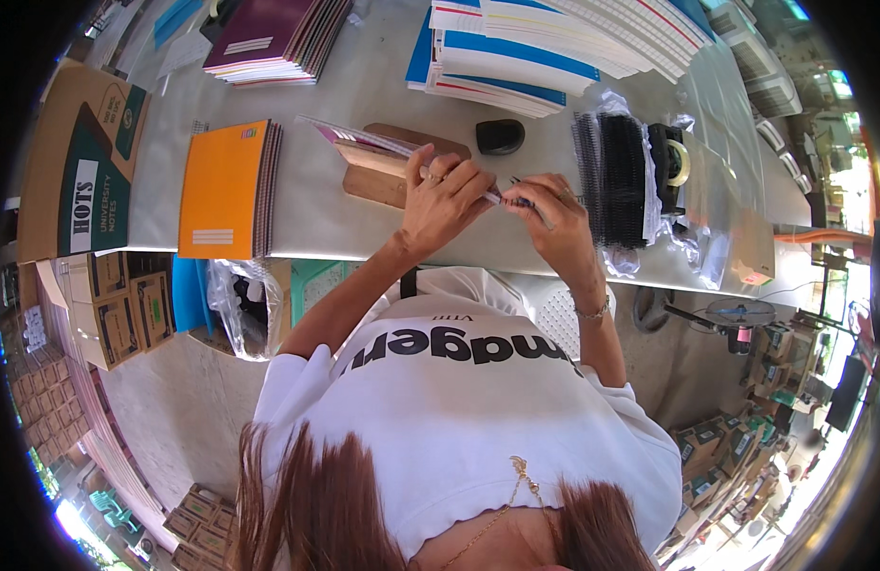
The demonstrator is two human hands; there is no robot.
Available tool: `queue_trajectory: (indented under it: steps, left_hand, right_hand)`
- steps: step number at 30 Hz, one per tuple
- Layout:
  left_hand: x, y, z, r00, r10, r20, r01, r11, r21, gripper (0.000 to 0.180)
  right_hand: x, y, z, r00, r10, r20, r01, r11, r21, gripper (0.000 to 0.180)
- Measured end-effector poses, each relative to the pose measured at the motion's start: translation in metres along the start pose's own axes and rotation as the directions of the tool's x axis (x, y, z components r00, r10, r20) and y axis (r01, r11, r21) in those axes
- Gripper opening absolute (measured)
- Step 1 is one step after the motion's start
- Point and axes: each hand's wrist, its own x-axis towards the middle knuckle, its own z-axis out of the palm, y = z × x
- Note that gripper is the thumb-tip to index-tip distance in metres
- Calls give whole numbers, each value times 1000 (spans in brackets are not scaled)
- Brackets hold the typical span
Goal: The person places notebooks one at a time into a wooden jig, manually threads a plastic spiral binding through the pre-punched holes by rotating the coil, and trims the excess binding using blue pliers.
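Note:
A thin notebook [352, 141] stands on edge in a brown wooden holder [371, 188] on the table. My left hand [445, 195] is closed over its near end, fingers bent around the spine. At that end, my right hand [554, 214] grips a small dark hand tool [543, 211] that looks like pliers; the fingers hide most of it. The two hands almost meet at the notebook's corner. Beyond them lies a small black rounded object [500, 137]. To the right of my right hand is a bundle of black spiral binding coils [619, 181].
A stack of orange notebooks [226, 190] stands left, purple ones [273, 38] behind it. White-and-blue stacks [516, 67] fill the far side. A tape roll [679, 164] sits beyond the coils. A carton [78, 162] borders the table's left; a fan [740, 312] is at right.

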Motion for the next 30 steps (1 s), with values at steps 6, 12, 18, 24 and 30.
queue_trajectory:
  steps: [6, 12, 18, 24, 30]
  left_hand:
    - [26, 1, -2, 997, -29, 71, 30, 999, -14, 28]
    - [32, -1, -2, 997, -23, 70, 21, 999, 33, 33]
    - [39, -8, -9, 995, 38, 97, -33, 998, -53, 34]
    - [38, -26, -14, 934, 270, 233, -233, 957, -172, 37]
    - [32, -35, -24, 909, 348, 228, -282, 919, -277, 25]
  right_hand:
    - [0, -1, 8, 971, 222, -85, -208, 968, 143, 16]
    - [12, -8, 12, 962, 244, -121, -233, 967, 100, 16]
    - [14, 1, 18, 969, 201, -143, -199, 980, 22, 13]
    - [15, -1, 11, 975, 220, 34, -219, 975, -33, 13]
    - [31, 53, -2, 892, 264, 367, -367, 897, 247, 22]
